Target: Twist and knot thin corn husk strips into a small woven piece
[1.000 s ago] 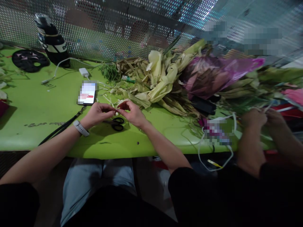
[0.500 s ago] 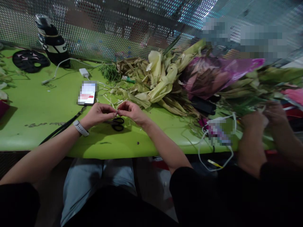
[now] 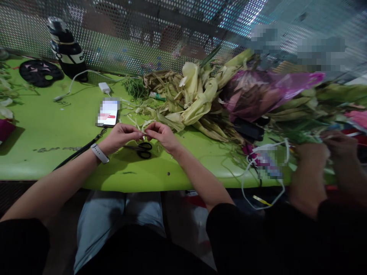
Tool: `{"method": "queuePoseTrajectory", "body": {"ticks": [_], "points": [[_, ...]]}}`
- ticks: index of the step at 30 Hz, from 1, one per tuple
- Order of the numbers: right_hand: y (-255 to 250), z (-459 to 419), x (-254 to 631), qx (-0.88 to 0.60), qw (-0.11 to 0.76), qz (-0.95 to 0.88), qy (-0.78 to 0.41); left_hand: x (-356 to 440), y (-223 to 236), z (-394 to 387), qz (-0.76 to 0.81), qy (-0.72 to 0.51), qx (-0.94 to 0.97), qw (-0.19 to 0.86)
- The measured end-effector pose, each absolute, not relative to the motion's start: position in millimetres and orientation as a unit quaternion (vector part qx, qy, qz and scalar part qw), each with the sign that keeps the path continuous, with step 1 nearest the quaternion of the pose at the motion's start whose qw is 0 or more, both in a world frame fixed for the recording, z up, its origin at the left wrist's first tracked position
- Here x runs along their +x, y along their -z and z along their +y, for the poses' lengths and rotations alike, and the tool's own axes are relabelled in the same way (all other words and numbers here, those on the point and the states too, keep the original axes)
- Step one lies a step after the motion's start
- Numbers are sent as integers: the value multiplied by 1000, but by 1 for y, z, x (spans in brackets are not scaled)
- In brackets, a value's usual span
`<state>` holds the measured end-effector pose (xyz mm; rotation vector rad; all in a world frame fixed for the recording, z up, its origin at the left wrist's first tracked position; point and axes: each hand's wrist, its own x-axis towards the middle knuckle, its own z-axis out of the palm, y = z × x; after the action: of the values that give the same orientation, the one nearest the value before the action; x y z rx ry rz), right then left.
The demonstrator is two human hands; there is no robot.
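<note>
Over the green table (image 3: pixel 65 133), my left hand (image 3: pixel 120 138) and my right hand (image 3: pixel 162 138) meet with their fingertips pinched together. Between them runs a thin, pale strip of corn husk (image 3: pixel 145 124), partly hidden by the fingers. Black-handled scissors (image 3: pixel 144 150) lie on the table just below my fingertips. A large heap of dry corn husks (image 3: pixel 197 107) spreads out beyond my right hand. Beyond my left wrist, a phone (image 3: pixel 107 113) with a lit screen lies flat, its black strap trailing towards my forearm.
At the back left stand a black bottle (image 3: pixel 70 57) and a black palette-shaped tray (image 3: pixel 37 73). A white charger (image 3: pixel 104 88) with its cable lies behind the phone. Right of me, a co-worker's hands (image 3: pixel 312 152) work near a pink plastic bag (image 3: pixel 252 91) and a looped white cable (image 3: pixel 243 185).
My fingertips stay together and shift very slightly; more of the pale strip shows above them. The whole view slides a little to the right. The co-worker's hands move slightly.
</note>
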<state>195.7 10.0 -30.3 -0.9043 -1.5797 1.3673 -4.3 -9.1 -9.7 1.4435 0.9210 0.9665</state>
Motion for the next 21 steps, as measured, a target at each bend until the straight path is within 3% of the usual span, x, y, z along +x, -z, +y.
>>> {"method": "queuePoseTrajectory", "body": {"ticks": [3,6,10,21], "points": [[32,10,196,-389,466,-642,-468,-4,12,-7,387,-436,566,582],[25,3,197,-396,525,-691,-302,-4,12,-5,402,-460,503,612],[18,-8,195,-348,502,-780,-137,-4,12,-3,405,-475,445,642],[27,-3,194,-319,455,-831,20,1,13,-7,397,-481,435,650]]}}
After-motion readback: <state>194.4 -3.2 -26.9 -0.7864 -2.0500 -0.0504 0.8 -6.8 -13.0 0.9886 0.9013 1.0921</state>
